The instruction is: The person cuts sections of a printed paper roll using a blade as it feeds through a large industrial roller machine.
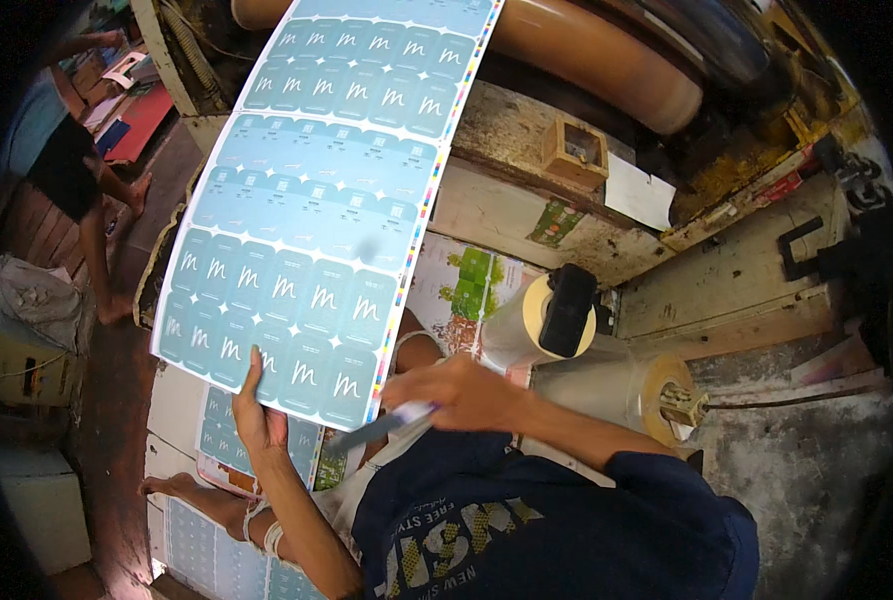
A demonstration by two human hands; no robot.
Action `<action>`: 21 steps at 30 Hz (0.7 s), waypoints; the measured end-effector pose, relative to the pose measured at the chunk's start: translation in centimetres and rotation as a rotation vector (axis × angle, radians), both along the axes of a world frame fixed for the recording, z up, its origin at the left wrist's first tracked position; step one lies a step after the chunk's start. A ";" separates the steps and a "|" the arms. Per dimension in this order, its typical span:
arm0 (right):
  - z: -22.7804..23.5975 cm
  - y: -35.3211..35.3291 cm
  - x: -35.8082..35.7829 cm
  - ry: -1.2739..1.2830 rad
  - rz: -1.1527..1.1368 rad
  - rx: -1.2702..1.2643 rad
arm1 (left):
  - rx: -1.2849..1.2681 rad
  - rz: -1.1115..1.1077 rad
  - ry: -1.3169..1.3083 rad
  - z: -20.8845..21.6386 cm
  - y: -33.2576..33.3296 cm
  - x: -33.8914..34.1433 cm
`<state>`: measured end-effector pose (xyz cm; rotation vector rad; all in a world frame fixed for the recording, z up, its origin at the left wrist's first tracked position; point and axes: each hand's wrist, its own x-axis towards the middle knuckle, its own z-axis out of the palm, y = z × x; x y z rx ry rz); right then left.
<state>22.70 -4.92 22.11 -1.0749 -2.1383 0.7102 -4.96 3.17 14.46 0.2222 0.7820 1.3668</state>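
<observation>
A long printed sheet with rows of teal and light-blue label shapes hangs down from the machine's rollers toward me. My left hand grips its lower edge, thumb on top and fingers beneath, mostly hidden. Just off the sheet's lower right corner, my right hand is closed round the pale purple handle of a knife. The blade points left, below the sheet's edge, and is smeared by motion. Whether it touches the sheet I cannot tell.
Large brown roller at the top. On the right, a film roll bears a black phone-like object; another film roll lies beside it. A small wooden box sits on the ledge. Another person is at far left.
</observation>
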 end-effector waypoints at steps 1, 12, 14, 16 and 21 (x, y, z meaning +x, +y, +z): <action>-0.5 -0.3 2.2 0.226 -0.073 -0.079 | -0.007 -0.001 0.148 0.7 -0.2 0.7; -9.0 -8.1 25.9 0.050 -1.305 -0.518 | -0.035 0.071 0.444 -1.1 -4.2 -4.1; -9.6 -8.0 25.6 0.098 -1.253 -0.562 | -0.072 0.086 0.521 -0.2 -4.7 -4.5; -9.2 -7.2 24.5 0.000 -1.201 -0.474 | -0.098 0.129 0.569 -0.3 -5.7 -4.9; -10.2 -7.4 25.9 0.080 -1.204 -0.479 | -0.090 0.100 0.537 -0.1 -8.0 -6.6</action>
